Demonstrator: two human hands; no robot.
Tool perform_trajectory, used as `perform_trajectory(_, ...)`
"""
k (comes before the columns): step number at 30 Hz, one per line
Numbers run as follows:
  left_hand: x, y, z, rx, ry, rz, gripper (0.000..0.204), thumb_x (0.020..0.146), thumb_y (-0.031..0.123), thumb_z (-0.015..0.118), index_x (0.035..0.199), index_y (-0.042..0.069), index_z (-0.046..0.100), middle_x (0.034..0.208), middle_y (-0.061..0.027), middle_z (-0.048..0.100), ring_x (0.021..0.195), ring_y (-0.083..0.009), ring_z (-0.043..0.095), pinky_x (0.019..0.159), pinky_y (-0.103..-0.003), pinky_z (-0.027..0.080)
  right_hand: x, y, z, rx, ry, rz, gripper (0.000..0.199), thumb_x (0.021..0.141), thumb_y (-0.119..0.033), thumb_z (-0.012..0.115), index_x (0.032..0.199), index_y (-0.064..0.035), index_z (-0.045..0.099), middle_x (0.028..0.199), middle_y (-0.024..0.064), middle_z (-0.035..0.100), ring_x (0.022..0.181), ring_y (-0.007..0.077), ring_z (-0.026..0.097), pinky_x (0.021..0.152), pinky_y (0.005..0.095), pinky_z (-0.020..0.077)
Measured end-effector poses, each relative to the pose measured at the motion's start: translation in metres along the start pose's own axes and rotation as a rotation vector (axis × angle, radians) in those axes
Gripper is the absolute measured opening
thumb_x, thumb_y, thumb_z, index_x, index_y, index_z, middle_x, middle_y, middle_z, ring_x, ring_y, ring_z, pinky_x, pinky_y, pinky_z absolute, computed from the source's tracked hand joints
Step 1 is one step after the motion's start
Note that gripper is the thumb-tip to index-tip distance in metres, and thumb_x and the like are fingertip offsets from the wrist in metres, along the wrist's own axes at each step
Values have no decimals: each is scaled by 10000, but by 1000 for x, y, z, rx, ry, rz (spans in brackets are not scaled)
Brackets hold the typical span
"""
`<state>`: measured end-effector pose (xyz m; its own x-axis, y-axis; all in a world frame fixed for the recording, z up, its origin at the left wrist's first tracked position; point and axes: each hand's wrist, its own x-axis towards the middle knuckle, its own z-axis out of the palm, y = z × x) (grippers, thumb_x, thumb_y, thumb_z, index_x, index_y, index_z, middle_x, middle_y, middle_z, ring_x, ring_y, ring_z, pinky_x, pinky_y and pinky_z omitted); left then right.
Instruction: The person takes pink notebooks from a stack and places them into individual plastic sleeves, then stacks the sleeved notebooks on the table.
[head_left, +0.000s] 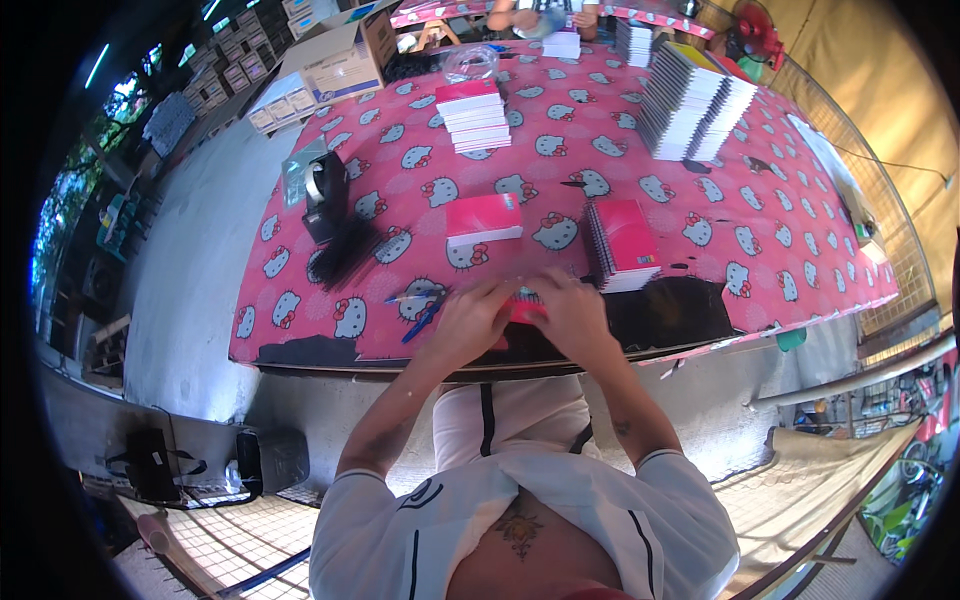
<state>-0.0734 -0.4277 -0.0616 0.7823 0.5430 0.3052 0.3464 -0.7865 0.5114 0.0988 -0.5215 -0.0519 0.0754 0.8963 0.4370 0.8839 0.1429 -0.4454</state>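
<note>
At the near edge of the table, a small pink notebook point(526, 309) lies between my two hands, and part of it is covered by them. My left hand point(478, 312) has its fingers closed on the notebook's left side. On the opposite side my right hand point(572, 312) is closed on its upper right part, with the fingertips at the top edge. Just left of my left hand are a blue-handled tool point(422, 322) and a thin blue-and-white item beside it. Beyond my hands sits a short stack of pink-covered booklets point(484, 218). Pink spiral notebooks point(624, 240) are stacked to the right.
A black tape dispenser point(324, 195) and a bundle of black wire-like strands point(345, 256) lie left. Farther back stand a pink booklet stack point(473, 118), tall spiral notebook stacks point(690, 105), clear plastic point(470, 64) and a cardboard box point(338, 66). Another person's hands point(525, 18) are across the table.
</note>
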Motion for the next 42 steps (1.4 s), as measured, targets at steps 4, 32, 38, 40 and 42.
perform_trajectory(4, 45, 20, -18, -231, -26, 144, 440, 839, 61, 707, 1263, 38, 594, 1104, -163, 644, 989, -339, 645, 840, -400, 516, -20, 32, -35, -7, 61, 54, 393, 799, -114, 734, 1171, -52, 622, 946, 108, 665, 844, 326, 678, 707, 420, 538)
perform_trajectory(32, 74, -113, 18, 335, 329, 171, 264, 845, 127, 698, 1100, 55, 693, 1129, -133, 685, 1046, -322, 654, 880, -415, 544, 6, 134, -67, -214, 336, 421, 495, 842, -350, 721, 1261, -98, 641, 1184, 143, 642, 1030, 313, 645, 879, 484, 484)
perform_trajectory(38, 73, -116, 16, 339, 305, 215, 275, 865, 96, 668, 1138, 66, 688, 1165, -125, 686, 1075, -304, 656, 898, -404, 549, 1, 97, -45, -399, 149, 142, 599, 861, -452, 674, 1305, -56, 603, 1362, 141, 576, 1292, 300, 522, 1098, 531, 333)
perform_trajectory(40, 74, -115, 16, 338, 317, 224, 283, 865, 90, 664, 1146, 66, 685, 1167, -127, 686, 1089, -306, 652, 907, -402, 548, -3, 100, -39, -400, 141, 101, 598, 870, -448, 663, 1308, -45, 599, 1392, 145, 559, 1322, 300, 500, 1120, 531, 310)
perform_trajectory(42, 72, -114, 18, 339, 323, 216, 296, 861, 82, 661, 1156, 67, 681, 1172, -129, 684, 1114, -308, 644, 922, -402, 544, -4, 103, -35, -366, 154, 96, 589, 876, -437, 660, 1315, -49, 596, 1409, 146, 548, 1334, 296, 490, 1125, 533, 301)
